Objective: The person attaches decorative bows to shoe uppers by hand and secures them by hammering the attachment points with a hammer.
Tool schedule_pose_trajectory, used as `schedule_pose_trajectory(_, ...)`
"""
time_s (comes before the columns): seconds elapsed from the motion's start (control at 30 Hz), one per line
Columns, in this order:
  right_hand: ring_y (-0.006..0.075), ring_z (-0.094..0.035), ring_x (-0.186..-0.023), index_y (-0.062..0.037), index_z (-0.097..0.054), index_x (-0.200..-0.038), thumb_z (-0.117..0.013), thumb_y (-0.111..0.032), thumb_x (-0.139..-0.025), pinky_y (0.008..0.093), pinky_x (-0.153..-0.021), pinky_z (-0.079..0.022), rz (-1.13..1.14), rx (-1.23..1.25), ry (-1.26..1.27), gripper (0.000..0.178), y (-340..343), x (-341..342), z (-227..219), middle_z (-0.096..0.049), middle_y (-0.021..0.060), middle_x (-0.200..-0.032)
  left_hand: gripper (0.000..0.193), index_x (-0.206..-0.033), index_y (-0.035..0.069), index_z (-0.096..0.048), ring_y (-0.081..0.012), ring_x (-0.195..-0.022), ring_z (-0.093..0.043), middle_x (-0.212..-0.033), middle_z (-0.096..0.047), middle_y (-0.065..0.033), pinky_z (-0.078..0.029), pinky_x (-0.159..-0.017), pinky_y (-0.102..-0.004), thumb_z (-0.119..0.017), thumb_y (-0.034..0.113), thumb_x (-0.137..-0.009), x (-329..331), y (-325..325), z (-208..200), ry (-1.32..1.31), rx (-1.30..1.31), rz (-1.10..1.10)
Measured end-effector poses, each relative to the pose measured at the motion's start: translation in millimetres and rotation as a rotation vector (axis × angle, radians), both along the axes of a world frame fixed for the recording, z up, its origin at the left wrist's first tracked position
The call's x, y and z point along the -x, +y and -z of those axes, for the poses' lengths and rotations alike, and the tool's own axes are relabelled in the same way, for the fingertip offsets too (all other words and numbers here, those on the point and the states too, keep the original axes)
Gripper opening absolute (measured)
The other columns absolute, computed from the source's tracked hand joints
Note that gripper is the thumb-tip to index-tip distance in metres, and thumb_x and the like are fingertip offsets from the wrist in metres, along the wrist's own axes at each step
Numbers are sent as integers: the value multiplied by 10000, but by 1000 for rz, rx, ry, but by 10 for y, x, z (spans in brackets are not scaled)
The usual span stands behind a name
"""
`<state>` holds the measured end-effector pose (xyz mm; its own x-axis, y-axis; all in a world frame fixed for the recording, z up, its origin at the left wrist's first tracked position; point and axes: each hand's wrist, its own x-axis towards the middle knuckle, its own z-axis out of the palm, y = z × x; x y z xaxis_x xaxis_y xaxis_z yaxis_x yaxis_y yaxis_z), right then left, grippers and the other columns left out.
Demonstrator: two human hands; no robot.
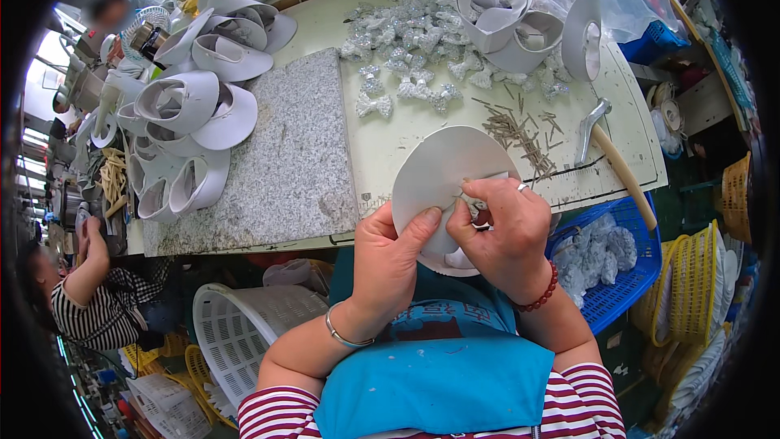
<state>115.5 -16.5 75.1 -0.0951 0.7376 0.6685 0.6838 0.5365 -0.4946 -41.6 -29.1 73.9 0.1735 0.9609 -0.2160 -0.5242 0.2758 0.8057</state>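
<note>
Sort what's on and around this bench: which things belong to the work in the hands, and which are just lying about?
In use:
left hand and right hand, both gripping the white hat brim
likely supplies: silver bows, small nails, hammer

Lying about:
granite slab
stacked white hats
white basket
blue crate

Pale worktable with a grey granite slab lying on it.
Left of the slab sit piled white visor caps; right of it, silver glitter bows, small nails, and furthest right a wooden-handled hammer.
</note>
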Motion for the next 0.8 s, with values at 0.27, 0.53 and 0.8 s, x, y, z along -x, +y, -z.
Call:
schedule_pose_trajectory(0.27, 166, -626, -506, -9, -624, -896, -726, 16, -694, 273, -467, -505, 6, 47, -16, 228, -3, 23, -27, -656, 92, -758, 199, -1104, -20, -650, -140, -953, -649, -1058, -690, -95, -519, -864, -299, -630, 46, -918, -12, 17, -28, -114, 119, -14)
schedule_pose_trajectory(0.53, 226, -558, -517, -39, -627, -888, -716, -40, -703, 340, -496, -452, 21, 74, 23, 206, 2, 48, -2, -583, 60, -617, 233, -1144, -9, -618, -155, -1005, -636, -1104, -669, -97, -503, -906, -313, -603, 37, -915, 8, 23, -11, -127, 140, 25)
schedule_pose_trajectory(0.8, 207, -565, -510, -42, -624, -890, -716, -25, -703, 329, -483, -453, 6, 66, 46, 209, 7, 45, 9, -587, 52, -633, 245, -1165, -27, -640, -98, -939, -633, -1060, -695, -77, -517, -828, -257, -638, 57, -934, -34, -42, 65, 33, -112, -9)
